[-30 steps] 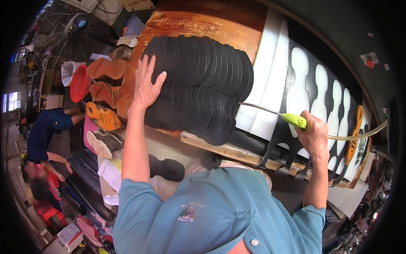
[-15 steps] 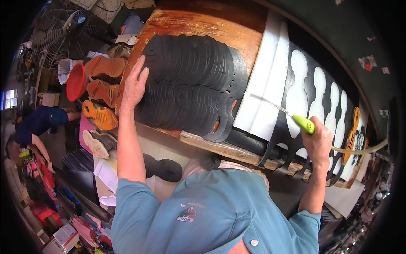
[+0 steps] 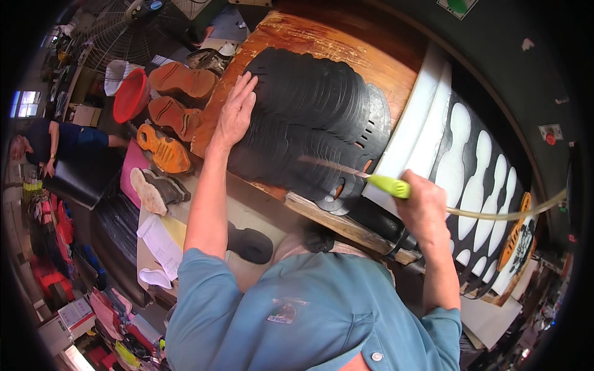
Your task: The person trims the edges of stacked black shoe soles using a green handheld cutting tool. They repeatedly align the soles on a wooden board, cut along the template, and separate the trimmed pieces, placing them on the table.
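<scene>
Overlapping black sole-shaped sheets (image 3: 309, 117) lie fanned in a long row on the wooden bench. Against the row's left end rests my left hand (image 3: 237, 111), its fingers stretched out and gripping nothing. My right hand (image 3: 424, 204) is closed round a green air blow gun (image 3: 390, 185) with a pale hose (image 3: 489, 215) trailing off to the right. The gun's thin nozzle, blurred, points left over the near right part of the sheets. Elongated holes show in the rightmost sheets.
Right of the sheets lie white strips (image 3: 424, 117) and a black sheet with white sole-shaped cut-outs (image 3: 455, 148). On the left stand orange-brown soles (image 3: 182, 80), a red bowl (image 3: 132, 96) and a fan (image 3: 133, 37). A co-worker (image 3: 74, 142) bends over a black sheet (image 3: 86, 179).
My right hand has brought the blow gun left, its nozzle passing from the white strips to over the black sheets. My left hand stays at the stack's left end. The view has shifted.
</scene>
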The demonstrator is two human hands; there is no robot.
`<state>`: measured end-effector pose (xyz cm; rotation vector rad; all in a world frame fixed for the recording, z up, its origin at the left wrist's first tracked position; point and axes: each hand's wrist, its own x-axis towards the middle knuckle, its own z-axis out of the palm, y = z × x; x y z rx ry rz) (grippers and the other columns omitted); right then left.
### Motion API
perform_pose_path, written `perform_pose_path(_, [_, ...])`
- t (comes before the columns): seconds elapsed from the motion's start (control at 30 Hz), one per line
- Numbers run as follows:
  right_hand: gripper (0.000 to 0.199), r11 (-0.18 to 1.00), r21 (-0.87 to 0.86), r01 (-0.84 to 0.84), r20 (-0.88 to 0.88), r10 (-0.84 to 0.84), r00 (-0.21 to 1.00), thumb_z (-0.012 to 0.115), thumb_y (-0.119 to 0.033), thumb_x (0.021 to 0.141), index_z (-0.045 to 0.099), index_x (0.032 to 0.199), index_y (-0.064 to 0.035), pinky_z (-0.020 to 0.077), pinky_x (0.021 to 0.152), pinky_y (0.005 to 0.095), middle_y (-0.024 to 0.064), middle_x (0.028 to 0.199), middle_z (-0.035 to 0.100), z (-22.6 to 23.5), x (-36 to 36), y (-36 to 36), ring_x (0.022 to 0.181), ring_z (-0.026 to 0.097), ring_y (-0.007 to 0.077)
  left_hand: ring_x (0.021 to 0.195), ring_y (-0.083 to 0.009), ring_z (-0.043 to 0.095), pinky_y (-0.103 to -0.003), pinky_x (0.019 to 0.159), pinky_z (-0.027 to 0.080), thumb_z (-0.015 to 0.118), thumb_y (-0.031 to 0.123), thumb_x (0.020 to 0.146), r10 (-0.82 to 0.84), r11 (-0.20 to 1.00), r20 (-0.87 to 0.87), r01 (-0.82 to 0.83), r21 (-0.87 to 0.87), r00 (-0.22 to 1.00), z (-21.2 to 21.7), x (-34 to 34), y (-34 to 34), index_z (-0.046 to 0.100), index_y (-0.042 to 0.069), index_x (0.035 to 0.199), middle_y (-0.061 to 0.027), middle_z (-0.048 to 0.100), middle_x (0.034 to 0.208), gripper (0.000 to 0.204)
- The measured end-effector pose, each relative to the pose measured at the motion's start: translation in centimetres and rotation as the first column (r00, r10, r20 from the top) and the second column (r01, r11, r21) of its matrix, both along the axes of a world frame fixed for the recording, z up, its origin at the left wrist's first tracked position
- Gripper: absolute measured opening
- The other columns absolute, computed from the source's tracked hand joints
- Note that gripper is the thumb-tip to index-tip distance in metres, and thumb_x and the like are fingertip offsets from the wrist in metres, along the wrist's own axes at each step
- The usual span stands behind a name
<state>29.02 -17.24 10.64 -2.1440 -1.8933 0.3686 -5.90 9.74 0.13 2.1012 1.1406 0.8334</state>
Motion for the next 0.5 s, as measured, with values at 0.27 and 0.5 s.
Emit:
perform_pose_path(0.27, [0.02, 0.999, 0.05, 0.005, 0.121, -0.011, 0.993, 0.079, -0.016, 0.089, 0.063, 0.096, -0.0058, 0.0577, 0.068, 0.0516, 0.0194, 0.081, 0.073, -0.2, -0.5, 7.2, 0.079, 0.074, 0.0415, 0.162, -0.0401, 0.025, -0.049, 0.132, 0.019, 0.046, 0.037, 0.115, 0.058, 0.995, -0.083, -0.051, 0.081, 0.995, -1.0, 0.3, 0.7, 0.054, 0.007, 0.157, -0.0216, 0.035, 0.172, 0.053])
perform_pose_path(0.5, [0.027, 0.987, -0.009, 0.159, 0.143, -0.156, 0.977, 0.079, -0.018, 0.089, 0.07, 0.11, -0.0051, 0.058, 0.079, 0.0524, 0.021, 0.089, 0.076, -1.2, 1.7, 11.0, 0.086, 0.074, 0.044, 0.162, -0.0417, 0.024, -0.051, 0.132, 0.016, 0.044, 0.038, 0.115, 0.053, 0.994, -0.159, -0.037, 0.104, 0.986, -1.2, 0.2, 1.3, 0.049, 0.01, 0.161, -0.0226, 0.033, 0.172, 0.054])
